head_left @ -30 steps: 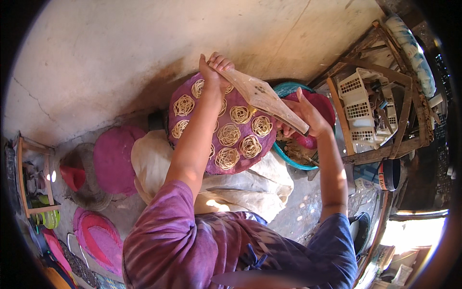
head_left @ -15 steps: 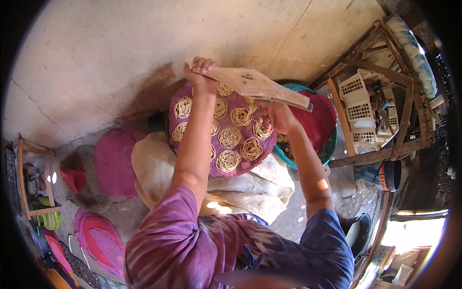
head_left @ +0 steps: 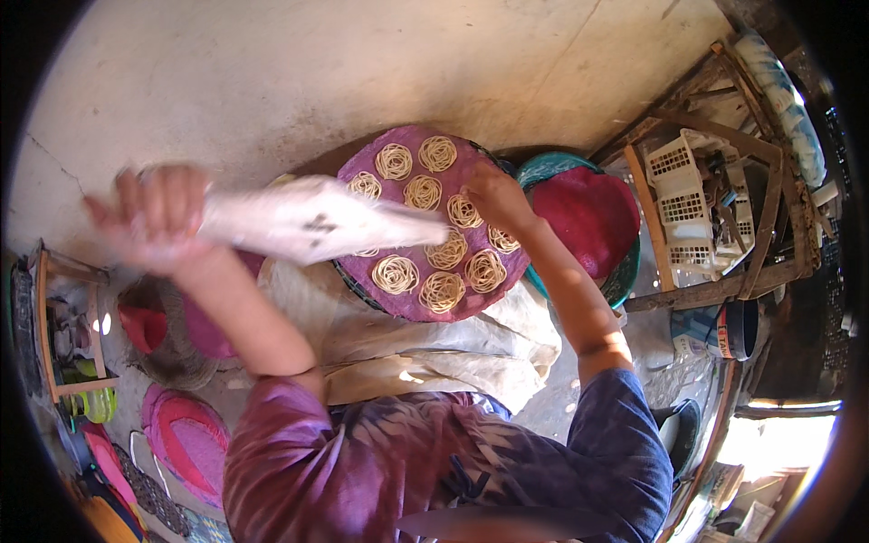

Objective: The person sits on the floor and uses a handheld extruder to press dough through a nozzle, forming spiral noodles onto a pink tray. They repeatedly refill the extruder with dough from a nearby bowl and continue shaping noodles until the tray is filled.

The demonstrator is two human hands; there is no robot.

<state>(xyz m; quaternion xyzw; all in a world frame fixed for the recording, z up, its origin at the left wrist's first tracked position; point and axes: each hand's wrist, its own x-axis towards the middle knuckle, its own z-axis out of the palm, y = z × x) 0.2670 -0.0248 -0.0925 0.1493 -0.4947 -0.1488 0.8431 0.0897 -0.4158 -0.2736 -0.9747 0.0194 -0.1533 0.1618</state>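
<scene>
My left hand (head_left: 154, 217), smeared by motion, is wrapped round one end of a pale wooden board (head_left: 299, 222) with small dark holes in its middle. The board is held level, its other end reaching over a round tray covered in purple cloth (head_left: 412, 294). Several coiled nests of pale noodles (head_left: 443, 292) lie on that cloth. Over the tray's far right part is my right hand (head_left: 496, 197), its fingers bent down and together beside a noodle nest (head_left: 464, 211). What those fingers hold, if anything, is hidden. Part of the board covers some nests.
At right of the tray stands a teal basin (head_left: 631, 288) with a red cloth (head_left: 588, 222) in it. Beyond that is a wooden frame (head_left: 665, 217) with a white plastic crate (head_left: 692, 195). A wall rises behind; pink round pads (head_left: 186, 434) lie at lower left.
My left hand has swung the board left and toward me, away from over the tray's far side. My right hand has left the board's end and moved slightly left over the tray.
</scene>
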